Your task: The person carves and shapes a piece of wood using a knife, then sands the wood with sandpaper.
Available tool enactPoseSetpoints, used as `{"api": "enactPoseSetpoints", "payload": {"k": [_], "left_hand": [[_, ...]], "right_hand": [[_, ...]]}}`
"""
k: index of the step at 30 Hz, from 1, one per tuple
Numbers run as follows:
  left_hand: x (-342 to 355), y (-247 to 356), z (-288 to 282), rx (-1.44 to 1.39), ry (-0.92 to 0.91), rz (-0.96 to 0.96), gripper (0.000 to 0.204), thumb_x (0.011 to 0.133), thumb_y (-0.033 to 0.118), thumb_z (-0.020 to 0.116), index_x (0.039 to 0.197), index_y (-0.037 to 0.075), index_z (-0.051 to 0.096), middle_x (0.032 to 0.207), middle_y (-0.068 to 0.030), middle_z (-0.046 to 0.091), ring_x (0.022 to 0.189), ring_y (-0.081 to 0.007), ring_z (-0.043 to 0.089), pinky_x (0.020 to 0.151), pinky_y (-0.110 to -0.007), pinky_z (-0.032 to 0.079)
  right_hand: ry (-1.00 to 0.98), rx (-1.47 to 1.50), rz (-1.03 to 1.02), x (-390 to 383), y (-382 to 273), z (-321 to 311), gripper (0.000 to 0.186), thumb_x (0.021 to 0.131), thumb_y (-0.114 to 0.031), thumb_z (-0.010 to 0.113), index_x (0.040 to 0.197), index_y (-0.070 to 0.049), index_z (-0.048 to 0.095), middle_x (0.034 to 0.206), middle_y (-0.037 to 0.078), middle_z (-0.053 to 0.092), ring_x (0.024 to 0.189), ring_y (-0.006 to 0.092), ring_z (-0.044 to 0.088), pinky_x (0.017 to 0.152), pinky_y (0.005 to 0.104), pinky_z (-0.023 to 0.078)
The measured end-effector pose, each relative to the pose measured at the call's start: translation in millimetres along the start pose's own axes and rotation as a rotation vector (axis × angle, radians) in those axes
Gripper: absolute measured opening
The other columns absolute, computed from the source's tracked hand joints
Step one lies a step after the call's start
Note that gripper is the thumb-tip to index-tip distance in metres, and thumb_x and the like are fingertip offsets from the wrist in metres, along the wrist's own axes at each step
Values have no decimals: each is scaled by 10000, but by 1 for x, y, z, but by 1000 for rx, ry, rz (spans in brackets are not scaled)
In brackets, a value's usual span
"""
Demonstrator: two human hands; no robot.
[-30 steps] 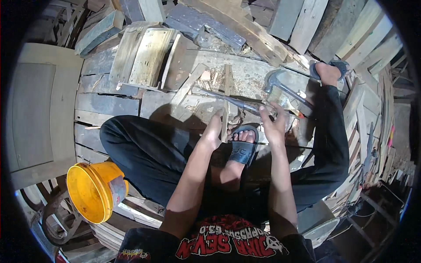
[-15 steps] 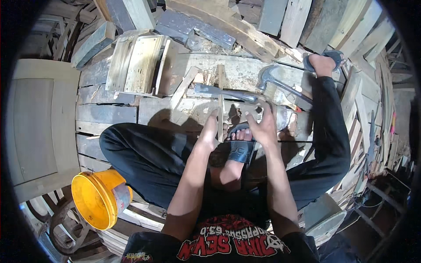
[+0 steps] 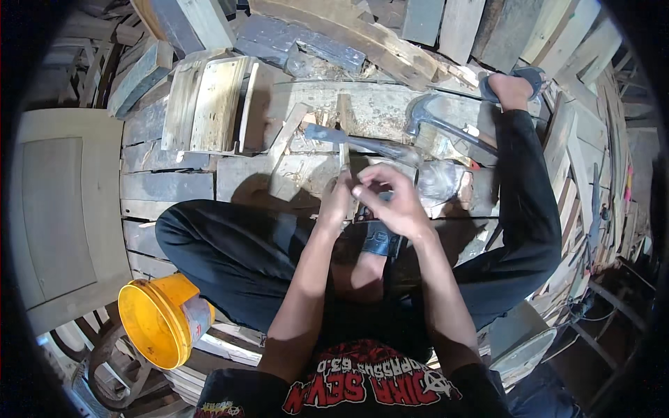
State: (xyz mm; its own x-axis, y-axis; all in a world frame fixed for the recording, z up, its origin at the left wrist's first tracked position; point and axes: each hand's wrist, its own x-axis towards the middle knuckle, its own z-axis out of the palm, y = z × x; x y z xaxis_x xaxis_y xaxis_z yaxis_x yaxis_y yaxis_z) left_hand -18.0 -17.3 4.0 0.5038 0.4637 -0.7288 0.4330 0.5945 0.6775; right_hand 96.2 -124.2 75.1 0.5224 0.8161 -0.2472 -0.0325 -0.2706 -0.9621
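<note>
A narrow wooden strip [image 3: 344,115] stands lengthwise in front of me, its lower part in the grip of my left hand [image 3: 336,200]. Beside it, my right hand [image 3: 396,202] has curled fingers, with thumb and forefinger tips close together against the strip's right side. Anything between those tips is too small to make out. Just beyond the hands, a chisel [image 3: 362,143] with a flat grey blade lies crosswise, passing behind the strip. A claw hammer [image 3: 446,124] rests farther right. My sandalled foot [image 3: 373,240] is below the hands, partly covered by them.
A clear plastic bag [image 3: 440,180] lies right of my hands. A wooden box-like piece [image 3: 219,104] sits far left, near a loose offcut [image 3: 289,132]. Planks and beams [image 3: 348,31] line the back. A yellow bucket [image 3: 157,320] stands by my left knee, near a panelled wooden door [image 3: 59,209].
My right hand has moved left to the strip, its spread fingers drawn in. My left fingers have closed around the strip. The plastic bag is now more exposed.
</note>
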Motion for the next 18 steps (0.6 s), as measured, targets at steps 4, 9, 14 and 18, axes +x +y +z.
{"api": "enactPoseSetpoints", "payload": {"k": [4,9,14,18], "left_hand": [[-4,5,4,-107,-61,-22,472,1067,265,409,1455,14,502,1195,-85,655,1072,-175,644,919,-322,531],[-1,1,6,-25,-54,57,435,1117,328,366,1391,42,547,1143,-71,663,994,-149,656,835,-295,550],[9,-8,7,-137,-71,14,418,1142,339,335,1307,50,589,1060,-51,663,933,-145,656,796,-296,553],[19,-24,1,-16,6,119,427,1142,339,336,1338,42,572,1097,-51,655,1005,-130,633,883,-303,533]], "right_hand": [[-129,2,-23,-2,14,4,301,894,-138,800,1160,-48,690,1008,67,698,995,167,673,913,321,529],[-152,71,95,1,23,9,300,925,-200,790,1179,-74,694,1074,52,692,1026,159,659,881,330,545],[-150,55,114,0,23,8,242,946,-120,769,1159,-43,683,1062,24,665,1025,124,628,890,315,550],[-155,140,151,3,22,14,192,952,-109,760,1120,-34,703,1028,17,680,1000,116,629,877,312,543]]}}
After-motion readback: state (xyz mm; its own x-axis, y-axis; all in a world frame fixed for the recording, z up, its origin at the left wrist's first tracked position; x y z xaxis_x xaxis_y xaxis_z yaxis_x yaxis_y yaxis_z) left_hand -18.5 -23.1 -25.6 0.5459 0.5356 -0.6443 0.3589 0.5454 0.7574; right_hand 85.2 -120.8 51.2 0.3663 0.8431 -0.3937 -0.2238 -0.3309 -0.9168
